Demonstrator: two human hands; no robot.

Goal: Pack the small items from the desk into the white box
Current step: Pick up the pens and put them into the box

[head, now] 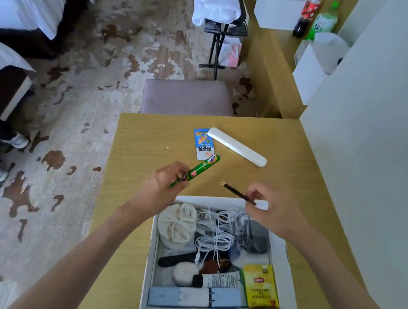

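Note:
The white box [290,284] stands on the wooden desk [148,148] near its front edge and holds several items: a cream pouch, white cables, a yellow tea packet [261,286], a tube and a blue case. My left hand [164,179] grips a green sausage stick [196,170] just beyond the box's far left corner. My right hand [267,203] pinches a dark pencil [238,193] over the box's far rim. Further back on the desk lie a blue-and-white sachet [203,144] and a long white case [236,146], touching each other.
A mauve stool [188,97] sits behind the desk. A white wall [377,122] borders the desk on the right. At the back right, a counter carries white boxes and two bottles [315,15]. Beds and a person's shoes [15,141] are at left on the carpet.

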